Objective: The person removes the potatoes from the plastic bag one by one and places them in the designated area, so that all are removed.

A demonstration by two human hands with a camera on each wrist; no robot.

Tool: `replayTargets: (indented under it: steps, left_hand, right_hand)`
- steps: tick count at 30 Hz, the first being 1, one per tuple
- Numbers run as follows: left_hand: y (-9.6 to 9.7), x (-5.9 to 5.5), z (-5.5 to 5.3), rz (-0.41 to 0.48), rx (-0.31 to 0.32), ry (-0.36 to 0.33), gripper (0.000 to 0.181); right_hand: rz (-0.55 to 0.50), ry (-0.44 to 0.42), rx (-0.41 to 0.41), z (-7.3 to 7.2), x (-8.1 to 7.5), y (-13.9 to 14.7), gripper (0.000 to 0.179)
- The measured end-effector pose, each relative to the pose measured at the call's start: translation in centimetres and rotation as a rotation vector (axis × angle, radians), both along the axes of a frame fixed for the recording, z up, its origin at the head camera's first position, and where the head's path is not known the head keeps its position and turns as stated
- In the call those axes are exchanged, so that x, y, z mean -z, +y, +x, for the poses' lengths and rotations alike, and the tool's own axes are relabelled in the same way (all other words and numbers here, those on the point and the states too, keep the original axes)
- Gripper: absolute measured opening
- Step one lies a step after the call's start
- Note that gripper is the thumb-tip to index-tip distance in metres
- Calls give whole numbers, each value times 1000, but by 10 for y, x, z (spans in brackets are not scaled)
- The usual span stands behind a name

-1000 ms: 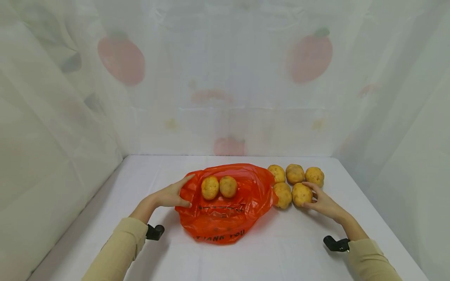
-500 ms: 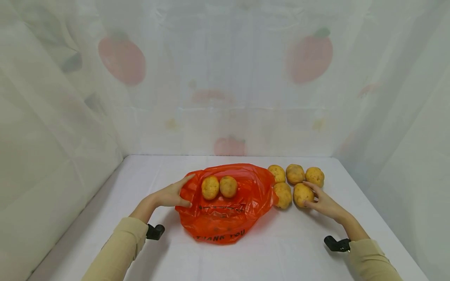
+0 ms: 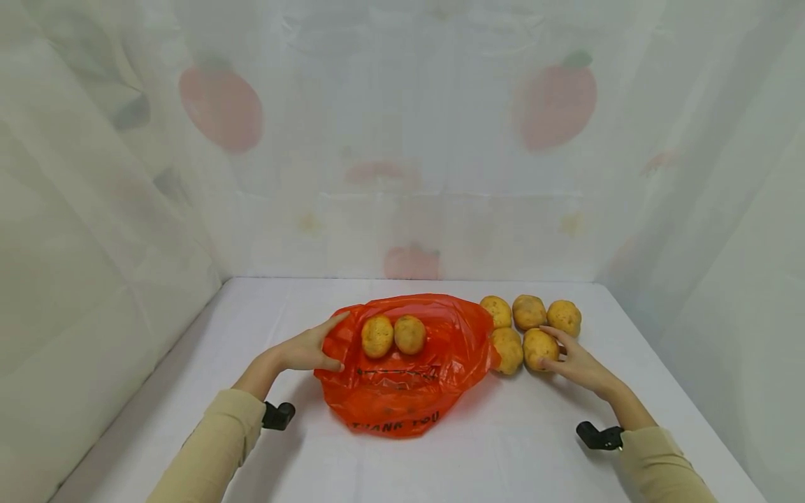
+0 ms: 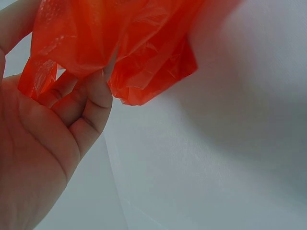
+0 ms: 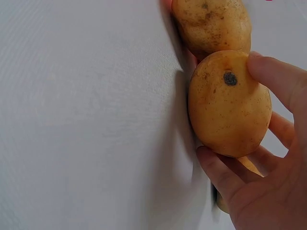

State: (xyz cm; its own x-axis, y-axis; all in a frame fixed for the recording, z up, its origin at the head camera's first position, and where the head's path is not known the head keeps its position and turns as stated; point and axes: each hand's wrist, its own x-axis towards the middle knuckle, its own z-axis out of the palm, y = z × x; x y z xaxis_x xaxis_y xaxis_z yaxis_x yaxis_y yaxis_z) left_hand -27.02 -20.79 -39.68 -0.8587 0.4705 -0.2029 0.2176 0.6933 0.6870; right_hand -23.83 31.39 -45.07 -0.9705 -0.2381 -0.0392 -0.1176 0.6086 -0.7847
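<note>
A red plastic bag printed "THANK YOU" lies spread in the middle of the table, its mouth wide. Inside it, two potatoes sit side by side. My left hand grips the bag's left rim; the left wrist view has the red plastic caught by curled fingers. At the right, my right hand holds a potato between thumb and fingers. That potato shows a dark spot in the right wrist view and rests close against a neighbouring potato.
More potatoes stand grouped right of the bag: one partly overlapped by the bag's edge, and a back row with a potato in its middle. White cloth covers the table. A fruit-patterned curtain closes the back and sides.
My right hand and its potato have shifted very slightly, right and then back left toward the neighbouring potato. The left hand and bag look unchanged.
</note>
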Motion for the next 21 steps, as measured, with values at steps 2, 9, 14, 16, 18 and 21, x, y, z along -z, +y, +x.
replayTargets:
  steps: [2,9,14,16,18,21]
  left_hand:
    - [0,0,0,3,-3,0,95]
    - [1,0,1,7,-12,-8,95]
    - [2,-1,1,5,-11,-14,95]
    - [2,-2,1,7,-13,-15,95]
    - [2,-2,1,10,-15,-18,94]
    - [2,-2,2,17,-27,-31,93]
  right_hand:
    - [0,-4,-3,0,0,0,76]
    - [-8,-11,-14,1,1,2,76]
    - [-17,22,-19,2,-1,3,74]
    - [-12,47,-15,2,-2,3,73]
    - [-9,79,-12,2,-4,3,70]
    - [2,140,-5,2,-6,3,65]
